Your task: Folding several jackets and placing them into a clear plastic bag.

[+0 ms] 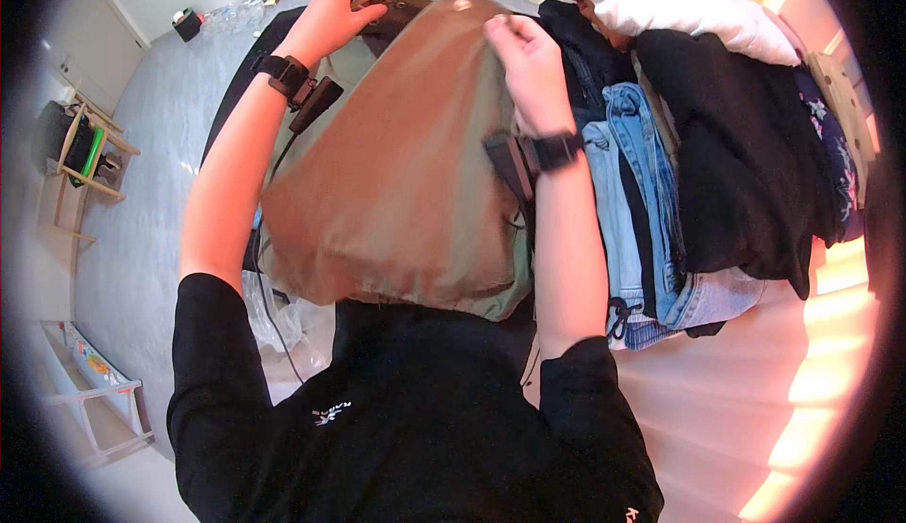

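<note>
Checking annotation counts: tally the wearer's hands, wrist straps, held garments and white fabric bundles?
Left hand and right hand: 2
Left wrist strap and right wrist strap: 2
Held brown garment: 1
White fabric bundle: 1
Total: 6

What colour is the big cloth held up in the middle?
The cloth is mostly brown, turning olive green in places; it shows in the head view, the only one.

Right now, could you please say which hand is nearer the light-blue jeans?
Right: the right hand is up-left of the light-blue jeans; the left hand is farther left, across the brown fabric.
</note>
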`<move>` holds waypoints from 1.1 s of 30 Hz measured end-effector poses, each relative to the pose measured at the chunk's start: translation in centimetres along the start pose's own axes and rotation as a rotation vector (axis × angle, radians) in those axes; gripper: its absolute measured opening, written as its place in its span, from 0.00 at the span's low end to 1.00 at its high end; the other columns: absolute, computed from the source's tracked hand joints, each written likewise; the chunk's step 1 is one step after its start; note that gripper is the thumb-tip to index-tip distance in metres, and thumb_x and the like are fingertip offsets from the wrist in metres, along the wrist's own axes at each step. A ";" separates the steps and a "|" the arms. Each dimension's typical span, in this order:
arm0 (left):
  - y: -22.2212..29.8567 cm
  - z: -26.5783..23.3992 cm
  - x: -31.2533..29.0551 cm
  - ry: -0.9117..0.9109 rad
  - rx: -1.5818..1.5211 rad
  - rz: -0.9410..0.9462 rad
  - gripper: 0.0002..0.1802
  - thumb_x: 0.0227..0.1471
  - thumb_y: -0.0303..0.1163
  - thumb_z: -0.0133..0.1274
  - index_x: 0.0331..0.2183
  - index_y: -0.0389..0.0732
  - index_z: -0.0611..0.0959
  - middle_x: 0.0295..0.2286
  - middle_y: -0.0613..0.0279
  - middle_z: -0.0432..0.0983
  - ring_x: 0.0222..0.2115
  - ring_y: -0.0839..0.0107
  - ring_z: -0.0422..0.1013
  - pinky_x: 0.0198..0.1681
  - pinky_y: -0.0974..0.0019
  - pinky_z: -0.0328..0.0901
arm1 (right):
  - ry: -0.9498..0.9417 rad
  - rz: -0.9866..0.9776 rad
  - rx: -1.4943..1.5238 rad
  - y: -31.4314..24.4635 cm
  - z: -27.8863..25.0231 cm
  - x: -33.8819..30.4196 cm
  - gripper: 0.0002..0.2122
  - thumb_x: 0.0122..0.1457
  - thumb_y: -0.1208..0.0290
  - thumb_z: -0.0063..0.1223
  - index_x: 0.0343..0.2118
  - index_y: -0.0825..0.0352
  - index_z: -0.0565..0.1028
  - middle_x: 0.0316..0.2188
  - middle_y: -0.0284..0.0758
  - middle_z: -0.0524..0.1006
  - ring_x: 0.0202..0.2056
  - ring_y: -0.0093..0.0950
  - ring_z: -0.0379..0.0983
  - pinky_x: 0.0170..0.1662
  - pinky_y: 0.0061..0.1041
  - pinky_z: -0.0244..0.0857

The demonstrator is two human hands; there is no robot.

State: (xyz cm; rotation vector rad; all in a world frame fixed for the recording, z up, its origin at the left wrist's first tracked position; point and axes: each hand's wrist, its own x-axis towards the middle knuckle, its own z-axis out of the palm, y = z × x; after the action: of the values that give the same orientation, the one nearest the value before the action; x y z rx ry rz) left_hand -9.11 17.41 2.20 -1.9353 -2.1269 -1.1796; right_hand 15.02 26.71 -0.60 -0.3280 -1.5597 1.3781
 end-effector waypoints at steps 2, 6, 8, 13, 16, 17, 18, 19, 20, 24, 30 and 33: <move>0.6 -0.1 0.3 0.008 -0.006 0.000 0.11 0.50 0.32 0.55 0.36 0.37 0.80 0.29 0.58 0.79 0.32 0.70 0.75 0.38 0.67 0.68 | 0.255 0.117 -0.062 4.9 -0.7 2.6 0.10 0.58 0.68 0.53 0.34 0.72 0.74 0.28 0.34 0.77 0.29 0.19 0.70 0.35 0.22 0.66; -0.2 -0.4 0.5 0.052 -0.036 -0.034 0.11 0.49 0.32 0.55 0.36 0.38 0.81 0.28 0.57 0.80 0.31 0.68 0.76 0.36 0.66 0.68 | -0.160 0.197 -0.402 7.0 2.2 0.8 0.12 0.57 0.64 0.54 0.31 0.71 0.75 0.22 0.30 0.76 0.24 0.17 0.68 0.27 0.21 0.63; -0.1 0.6 1.0 0.012 -0.094 -0.009 0.11 0.49 0.32 0.55 0.36 0.38 0.81 0.27 0.57 0.79 0.30 0.70 0.76 0.36 0.68 0.68 | -0.261 0.319 -0.330 9.5 1.9 0.3 0.12 0.58 0.65 0.54 0.32 0.71 0.75 0.25 0.30 0.77 0.26 0.15 0.68 0.29 0.19 0.63; 0.6 4.3 -1.6 0.004 -0.154 0.036 0.10 0.50 0.28 0.57 0.36 0.36 0.80 0.29 0.63 0.79 0.30 0.76 0.74 0.33 0.72 0.68 | -0.215 0.488 -0.003 11.5 2.6 -2.3 0.11 0.59 0.66 0.53 0.35 0.71 0.75 0.30 0.30 0.77 0.29 0.15 0.69 0.32 0.18 0.63; 0.2 7.6 -4.4 0.005 -0.323 -0.121 0.10 0.50 0.26 0.57 0.37 0.35 0.80 0.32 0.63 0.79 0.32 0.78 0.73 0.35 0.73 0.68 | -0.202 0.496 0.105 12.2 2.3 -2.9 0.11 0.60 0.67 0.52 0.37 0.71 0.74 0.31 0.30 0.77 0.30 0.16 0.69 0.33 0.18 0.63; -0.1 8.5 -5.2 -0.006 -0.325 -0.125 0.10 0.50 0.26 0.57 0.37 0.35 0.80 0.32 0.63 0.79 0.32 0.78 0.73 0.35 0.73 0.68 | -0.199 0.493 0.046 12.4 2.2 -2.9 0.11 0.60 0.67 0.51 0.37 0.71 0.74 0.30 0.30 0.77 0.30 0.16 0.69 0.33 0.18 0.63; -0.2 9.3 -5.8 0.031 -0.371 -0.138 0.10 0.50 0.25 0.56 0.38 0.35 0.80 0.32 0.63 0.79 0.32 0.79 0.73 0.35 0.73 0.68 | -0.199 0.488 -0.017 12.4 2.0 -2.7 0.11 0.61 0.66 0.50 0.37 0.71 0.74 0.29 0.29 0.76 0.30 0.16 0.68 0.34 0.18 0.63; -0.4 9.9 -6.1 0.068 -0.418 -0.151 0.10 0.51 0.25 0.55 0.38 0.35 0.80 0.33 0.64 0.78 0.32 0.79 0.73 0.36 0.73 0.68 | -0.194 0.495 -0.018 12.5 2.0 -2.6 0.11 0.61 0.66 0.50 0.37 0.71 0.74 0.29 0.29 0.76 0.30 0.16 0.68 0.34 0.18 0.63; -0.6 10.3 -6.1 0.062 -0.422 -0.155 0.10 0.51 0.25 0.55 0.38 0.35 0.80 0.33 0.64 0.78 0.32 0.79 0.73 0.36 0.73 0.68 | -0.177 0.442 -0.027 12.6 2.2 -2.6 0.11 0.61 0.66 0.49 0.36 0.71 0.74 0.28 0.29 0.76 0.29 0.15 0.67 0.33 0.18 0.62; -0.3 10.6 -6.7 0.006 -0.495 -0.216 0.13 0.53 0.24 0.52 0.42 0.36 0.80 0.32 0.66 0.78 0.32 0.80 0.71 0.36 0.74 0.67 | -0.179 0.396 -0.067 12.1 2.0 -2.6 0.12 0.62 0.65 0.47 0.35 0.71 0.74 0.26 0.27 0.74 0.27 0.14 0.65 0.31 0.18 0.60; -1.3 10.9 -7.0 0.002 -0.572 -0.235 0.15 0.53 0.24 0.50 0.44 0.39 0.80 0.34 0.64 0.79 0.33 0.79 0.71 0.39 0.73 0.66 | -0.142 0.401 -0.041 12.6 2.1 -2.7 0.12 0.62 0.65 0.47 0.33 0.71 0.75 0.23 0.26 0.73 0.25 0.14 0.63 0.29 0.18 0.58; -1.1 10.8 -7.1 0.016 -0.538 -0.221 0.15 0.53 0.25 0.50 0.44 0.39 0.80 0.35 0.64 0.79 0.34 0.79 0.71 0.40 0.73 0.66 | -0.163 0.397 -0.034 12.6 1.9 -2.7 0.12 0.62 0.65 0.47 0.33 0.71 0.75 0.23 0.26 0.73 0.25 0.14 0.63 0.30 0.18 0.58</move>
State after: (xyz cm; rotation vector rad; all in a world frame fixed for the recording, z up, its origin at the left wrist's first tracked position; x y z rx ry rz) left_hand -3.64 17.38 -9.60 -1.8706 -2.2255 -1.9727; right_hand 9.91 27.55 -12.52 -0.5828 -1.7146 1.7191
